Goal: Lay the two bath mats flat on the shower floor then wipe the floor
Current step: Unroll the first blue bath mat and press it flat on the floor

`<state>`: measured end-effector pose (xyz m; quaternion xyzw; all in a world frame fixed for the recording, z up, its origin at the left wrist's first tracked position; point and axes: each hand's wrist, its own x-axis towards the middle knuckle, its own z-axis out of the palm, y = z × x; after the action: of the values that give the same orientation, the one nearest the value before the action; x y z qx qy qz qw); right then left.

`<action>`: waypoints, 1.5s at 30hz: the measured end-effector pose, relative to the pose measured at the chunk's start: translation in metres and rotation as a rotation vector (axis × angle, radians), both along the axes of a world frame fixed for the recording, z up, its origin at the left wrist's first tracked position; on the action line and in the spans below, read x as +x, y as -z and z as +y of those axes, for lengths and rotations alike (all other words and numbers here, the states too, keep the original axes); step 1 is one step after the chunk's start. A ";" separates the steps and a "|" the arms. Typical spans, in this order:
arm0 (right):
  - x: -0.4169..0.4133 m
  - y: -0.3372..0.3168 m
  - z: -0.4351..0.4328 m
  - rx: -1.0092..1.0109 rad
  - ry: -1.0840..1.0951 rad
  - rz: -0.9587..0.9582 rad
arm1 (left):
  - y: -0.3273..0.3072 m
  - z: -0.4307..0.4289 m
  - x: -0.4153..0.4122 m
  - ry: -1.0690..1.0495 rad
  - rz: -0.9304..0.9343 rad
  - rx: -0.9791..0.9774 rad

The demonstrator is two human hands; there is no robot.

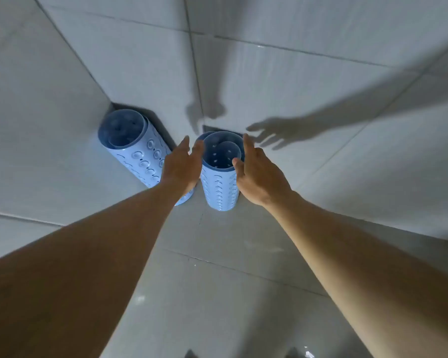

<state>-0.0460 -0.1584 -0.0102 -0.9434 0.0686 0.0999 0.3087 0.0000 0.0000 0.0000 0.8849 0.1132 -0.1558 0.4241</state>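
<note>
Two pale blue rubber bath mats, perforated and dotted with suction cups, are rolled into tubes and stand on end on the grey tiled floor [217, 280] at the far corner of the shower. The right rolled mat [219, 187] stands against the far wall, its long axis close to vertical and its open end pointing up. The left rolled mat [132, 148] leans, its open top tilted far-left into the corner. The left hand [183, 166] is between the two rolls, fingers straight and together, beside the right roll's rim. The right hand [259, 177] flanks that roll's right side, fingers extended, thumb at the rim; whether either hand touches it is unclear. Both hands' shadows [277, 133] fall on the far wall.
</note>
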 end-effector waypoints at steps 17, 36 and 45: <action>-0.018 0.005 -0.001 0.381 0.159 0.307 | -0.016 0.015 -0.016 -0.061 0.462 -0.333; -0.089 0.037 0.020 0.748 0.563 0.803 | 0.048 0.041 -0.100 -0.222 0.950 -0.641; -0.124 0.067 0.009 0.761 0.586 0.917 | 0.076 0.027 -0.136 -0.107 1.042 -0.485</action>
<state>-0.1695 -0.1494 -0.0777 -0.5730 0.4067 0.4202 0.5742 -0.1356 0.0270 -0.0765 0.5620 0.3128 -0.5708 0.5103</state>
